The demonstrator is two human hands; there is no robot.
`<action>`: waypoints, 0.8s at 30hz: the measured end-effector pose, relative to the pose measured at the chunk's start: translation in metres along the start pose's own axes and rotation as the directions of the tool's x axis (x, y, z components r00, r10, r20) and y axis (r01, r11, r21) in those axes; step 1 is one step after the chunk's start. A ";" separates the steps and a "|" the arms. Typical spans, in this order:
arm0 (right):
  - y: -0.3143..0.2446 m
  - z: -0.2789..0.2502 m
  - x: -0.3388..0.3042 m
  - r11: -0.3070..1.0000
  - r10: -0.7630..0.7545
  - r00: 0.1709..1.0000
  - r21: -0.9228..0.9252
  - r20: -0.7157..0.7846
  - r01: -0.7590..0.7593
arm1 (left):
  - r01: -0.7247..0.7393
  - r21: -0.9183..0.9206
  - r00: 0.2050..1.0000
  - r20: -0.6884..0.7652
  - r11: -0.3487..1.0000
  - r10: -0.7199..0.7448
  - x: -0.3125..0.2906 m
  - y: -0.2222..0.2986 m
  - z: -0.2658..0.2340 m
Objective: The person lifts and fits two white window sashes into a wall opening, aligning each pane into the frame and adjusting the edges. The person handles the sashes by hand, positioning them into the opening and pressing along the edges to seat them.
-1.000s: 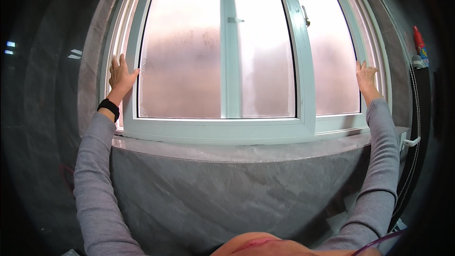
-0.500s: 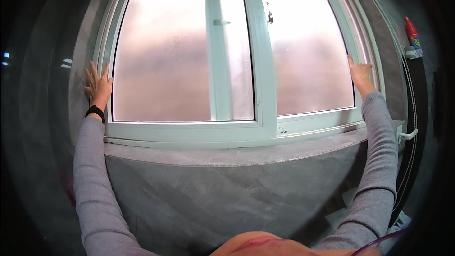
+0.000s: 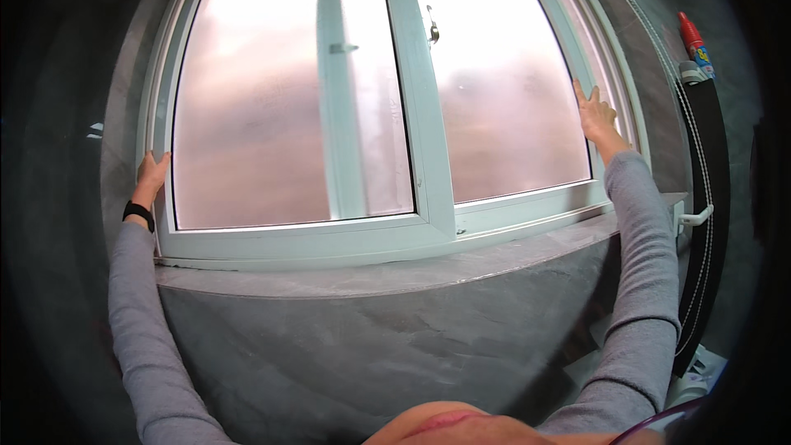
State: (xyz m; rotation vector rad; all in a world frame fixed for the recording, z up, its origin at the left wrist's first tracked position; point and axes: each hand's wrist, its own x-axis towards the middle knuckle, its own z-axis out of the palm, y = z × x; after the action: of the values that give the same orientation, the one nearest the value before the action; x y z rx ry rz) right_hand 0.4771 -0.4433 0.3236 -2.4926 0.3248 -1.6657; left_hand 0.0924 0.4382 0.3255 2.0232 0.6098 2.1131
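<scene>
A sliding window with a pale frame [image 3: 309,245] and frosted panes fills the upper middle. Low on its left side, my left hand [image 3: 150,173] is closed around the upright edge of the left sash, thumb on the frame's face; its other fingers are partly hidden. A black band [image 3: 138,214] circles that wrist. My right hand [image 3: 599,118] rests against the right upright of the frame beside the right pane [image 3: 511,132], fingers apart and partly stretched. A small metal latch [image 3: 432,25] sits on the middle upright.
Below the window runs a grey stone sill [image 3: 371,280]. Right of it hang a beaded cord [image 3: 699,140] and a dark strip [image 3: 709,198], near a white hook [image 3: 699,217]. A bottle with a red cap [image 3: 695,43] stands above the strip.
My left hand has slid down the frame, and its spread fingers have closed on the edge. My right hand's fingers have shifted and spread. The whole view has turned slightly rightward.
</scene>
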 end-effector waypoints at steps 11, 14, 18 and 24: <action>-0.025 -0.036 -0.014 0.724 -0.134 0.991 -0.684 -0.011 0.091 | -0.015 0.295 0.998 0.059 0.955 -0.003 -0.037 0.046 0.003; -0.031 -0.036 -0.015 0.604 -0.110 0.988 -0.783 0.105 0.151 | -0.034 0.338 0.999 0.023 0.941 0.028 -0.047 0.055 0.003; -0.030 -0.033 -0.007 0.533 -0.091 0.988 -0.832 0.126 0.155 | -0.083 0.366 0.996 0.011 0.927 0.085 -0.060 0.061 0.002; -0.009 -0.006 0.034 0.520 -0.010 0.988 -0.843 0.153 0.136 | -0.131 0.412 0.991 0.018 0.902 0.136 -0.062 0.064 -0.003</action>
State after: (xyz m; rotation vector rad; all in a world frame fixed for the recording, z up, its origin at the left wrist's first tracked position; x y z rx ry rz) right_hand 0.4855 -0.4426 0.3587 -3.2887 1.3511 -1.5703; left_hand 0.1048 0.3563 0.2937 2.3267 1.0245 2.2220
